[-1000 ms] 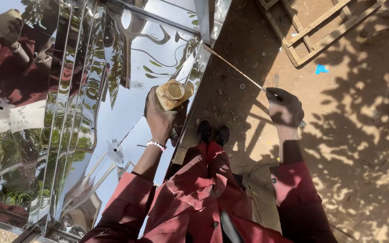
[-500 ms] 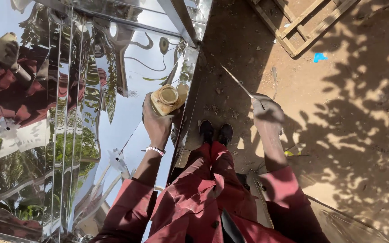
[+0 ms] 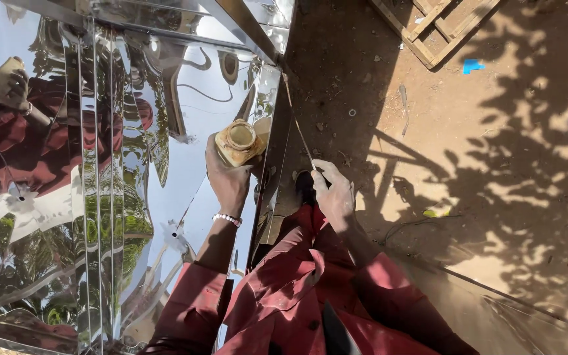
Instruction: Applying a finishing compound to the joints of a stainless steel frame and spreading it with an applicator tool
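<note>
- Standing over the shiny metal sheet (image 3: 100,197), you hold a small tan jar-like container (image 3: 238,141) in your left hand (image 3: 228,181), fingers closed around it from below, so its open top faces up to you.
- Your left hand keeps the container above the sheet's right edge, close to the thin taut string (image 3: 297,125).
- Your right hand (image 3: 333,194) has its fingers pinched together on the lower end of that string, probably to keep it stretched along the edge.
- Your dark shoe (image 3: 305,185) stands on the dirt ground (image 3: 494,164), just beside the right hand.
- A wooden frame (image 3: 438,26) lies well apart, at the top.
</note>
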